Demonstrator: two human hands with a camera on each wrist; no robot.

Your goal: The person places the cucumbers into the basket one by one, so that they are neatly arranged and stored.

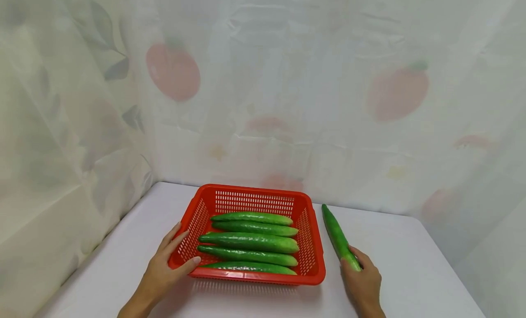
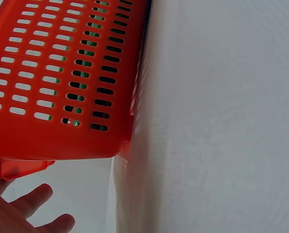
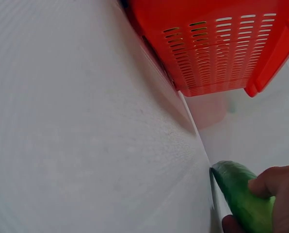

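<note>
A: Start on the left. What is the left hand [image 1: 166, 268] doing?

B: It rests flat against the near left corner of the red slotted basket [image 1: 310, 226], fingers straight along the side wall and thumb by the front rim. It steadies the basket rather than gripping it; nothing is curled around anything. The left wrist view shows the same: relaxed fingertips [image 2: 35, 196] just under the basket's corner.

A: And just past those fingers?

B: Inside the basket, five cucumbers [image 1: 249, 242] lie side by side, lengthwise across it, roughly parallel and touching their neighbours. They cover most of the floor.

A: Then the right side?

B: The right hand [image 1: 363, 281] is closed around the near end of a sixth cucumber [image 1: 336, 233]. The cucumber lies on the white table [image 1: 411, 272], pointing away from the hand, just beside the basket's right wall but apart from it. The right wrist view shows thumb and fingers wrapped around the green end, which looks to be on or barely above the table.

A: How far along does the work look?

B: Nearly done, I would judge. Five are packed and this one, in hand, is the only cucumber outside. I see no others on the table. What remains seems to be lifting it over the right wall and laying it with the rest.

A: Any writing or brand?

B: None that I can read. The basket is plain, the cucumbers carry no stickers, and the backdrop curtain [image 1: 263, 80] shows only faded fruit and leaf prints.
</note>
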